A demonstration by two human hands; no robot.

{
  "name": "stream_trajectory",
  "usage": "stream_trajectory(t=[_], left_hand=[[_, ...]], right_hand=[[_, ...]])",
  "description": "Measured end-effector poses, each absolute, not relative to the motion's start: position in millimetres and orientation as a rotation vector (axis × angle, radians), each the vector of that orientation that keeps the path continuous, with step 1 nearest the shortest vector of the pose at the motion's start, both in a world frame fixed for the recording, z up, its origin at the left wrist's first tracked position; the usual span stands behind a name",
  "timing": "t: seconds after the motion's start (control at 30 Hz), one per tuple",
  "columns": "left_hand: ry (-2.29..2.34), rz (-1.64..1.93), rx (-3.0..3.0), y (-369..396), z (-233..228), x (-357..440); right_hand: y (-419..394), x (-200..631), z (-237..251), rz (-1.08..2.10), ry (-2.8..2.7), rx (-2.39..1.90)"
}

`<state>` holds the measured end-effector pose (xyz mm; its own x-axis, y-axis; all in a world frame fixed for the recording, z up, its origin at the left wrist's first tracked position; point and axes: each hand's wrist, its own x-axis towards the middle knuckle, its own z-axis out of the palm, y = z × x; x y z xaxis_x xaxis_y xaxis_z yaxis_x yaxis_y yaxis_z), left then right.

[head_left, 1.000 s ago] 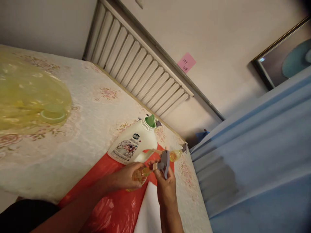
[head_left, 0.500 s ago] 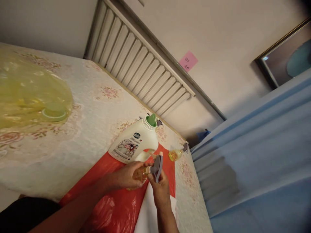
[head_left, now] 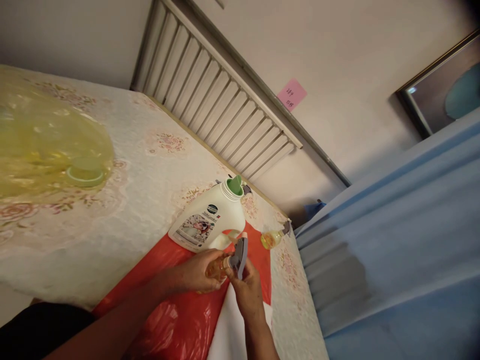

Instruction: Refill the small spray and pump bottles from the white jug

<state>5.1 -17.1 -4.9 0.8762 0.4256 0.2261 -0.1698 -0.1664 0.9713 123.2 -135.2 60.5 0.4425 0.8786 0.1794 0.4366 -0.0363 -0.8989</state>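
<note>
Two hands steady one small amber spray bottle (head_left: 216, 268), grey-nozzled.

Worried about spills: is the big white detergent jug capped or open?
Open: the white plastic detergent jug shows a bare threaded neck with its green spout exposed.

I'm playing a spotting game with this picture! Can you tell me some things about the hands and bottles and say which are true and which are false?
1. The left hand holds a small bottle of yellow liquid. True.
2. The right hand is on a grey spray top. True.
3. The big white jug has its cap screwed on. False: its mouth is open, with a green spout showing.
4. The hands work over a blue sheet. False: a red plastic sheet lies under them.
5. Another small yellow bottle lies near the table edge. True.
</note>
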Motion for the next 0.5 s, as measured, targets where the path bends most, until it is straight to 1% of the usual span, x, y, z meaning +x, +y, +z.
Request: stream_trajectory(t=[0.2,0.4,0.5], left_hand=[[0.211,0.566,1.683,-17.3,-11.0,6.7],[0.224,0.604,1.715,-16.5,-17.8,12.0],[0.211,0.598,1.712,-15.4,-19.2,12.6]], right_hand=[[-130.6,122.7,57.4,0.456,-1.14,-1.664],[-123.7,113.3,46.7,0.26,-0.978,-1.741],[-122.8,110.3,42.7,0.245,-0.93,-1.74]])
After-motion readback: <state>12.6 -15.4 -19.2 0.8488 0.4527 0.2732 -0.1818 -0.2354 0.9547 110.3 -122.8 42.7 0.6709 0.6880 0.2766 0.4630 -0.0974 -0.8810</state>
